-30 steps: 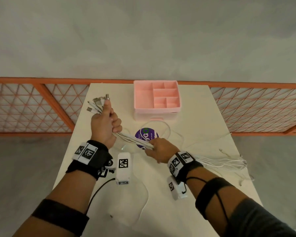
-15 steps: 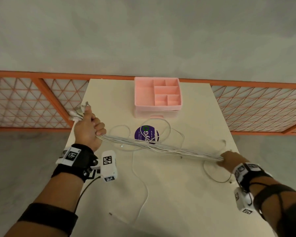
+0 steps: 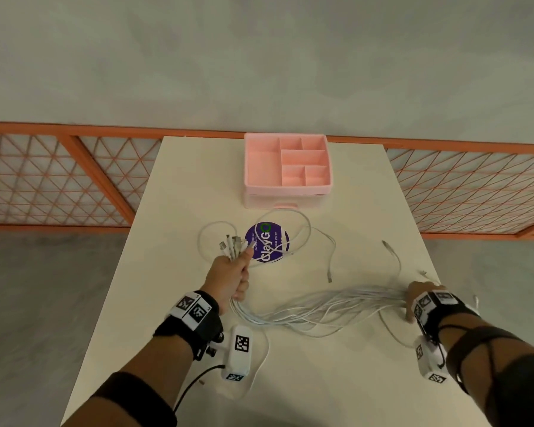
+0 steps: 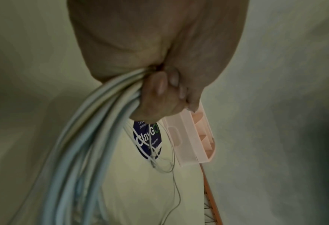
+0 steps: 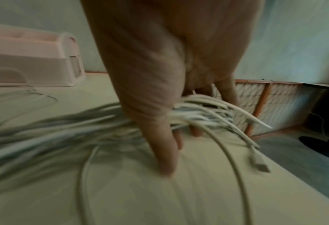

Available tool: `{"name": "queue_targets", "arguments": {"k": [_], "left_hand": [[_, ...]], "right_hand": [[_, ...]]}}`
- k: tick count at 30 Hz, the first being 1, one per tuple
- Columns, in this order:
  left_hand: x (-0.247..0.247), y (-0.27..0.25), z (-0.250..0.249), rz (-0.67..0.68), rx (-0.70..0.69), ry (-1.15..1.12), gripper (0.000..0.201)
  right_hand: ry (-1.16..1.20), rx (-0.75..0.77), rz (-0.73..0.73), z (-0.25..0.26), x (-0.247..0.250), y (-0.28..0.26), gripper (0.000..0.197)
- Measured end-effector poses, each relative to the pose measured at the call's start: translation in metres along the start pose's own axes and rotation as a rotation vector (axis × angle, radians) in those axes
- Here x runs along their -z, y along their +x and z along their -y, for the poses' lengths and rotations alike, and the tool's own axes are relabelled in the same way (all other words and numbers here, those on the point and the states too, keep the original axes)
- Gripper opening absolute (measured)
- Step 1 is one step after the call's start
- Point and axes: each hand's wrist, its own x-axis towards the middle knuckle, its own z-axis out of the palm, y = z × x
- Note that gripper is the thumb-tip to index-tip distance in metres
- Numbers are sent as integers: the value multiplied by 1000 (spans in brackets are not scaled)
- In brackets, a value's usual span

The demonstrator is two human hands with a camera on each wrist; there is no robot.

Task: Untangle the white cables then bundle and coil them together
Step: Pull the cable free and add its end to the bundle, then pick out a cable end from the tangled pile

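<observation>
My left hand grips a bundle of white cables just below their plugs, which fan out above my fist near the purple sticker. From the fist the cables hang down, then sag in a loose arc across the table to my right hand at the right edge. There the bundle runs between my thumb and fingers, held loosely, with the thumb pointing down at the table. Several cable ends trail past this hand.
A pink compartment tray stands at the table's far middle, behind a round purple sticker. Loose white cables loop around the sticker, and another one lies near the right edge. An orange lattice railing runs behind the table.
My left hand moved right, from the table's left edge to the middle by the sticker. The bundle, taut half a second ago, now sags slack on the table. My right hand stays near the right edge.
</observation>
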Motion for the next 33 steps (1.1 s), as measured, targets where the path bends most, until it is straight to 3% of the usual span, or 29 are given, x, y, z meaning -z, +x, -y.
{"name": "queue_targets", "arguments": {"k": [3,6,8,10,11,13,18,23,29,33], "left_hand": [[2,2,-2,-14,-2,-15,45],[1,4,-5,-30,-25,-15,44],[1,5,-5,-41,-37,-10,45],[0,5,-4,-51,-48,2,45],[1,5,-4,-60,-53,5,46],[1,3,-2,-78,-62,1,47],[4,0,0,-119,-73,-53,43],[5,0,0,-148,-87,-98,36],[2,1,-10,-141,-120,-165,34],[-1,0,-24,-132,-205,-206,33]], "right_hand": [[102,44,158,14,39,-5,70],[252,174,69,43,74,3,84],[340,226,-45,68,86,8,69],[370,301,-169,93,90,6,37],[399,346,-171,104,87,5,33],[404,398,-120,120,71,2,38],[292,331,-229,133,38,-2,27],[323,411,-253,122,36,-4,18],[822,478,-612,114,109,-12,9],[1278,442,-635,106,186,-39,1]]}}
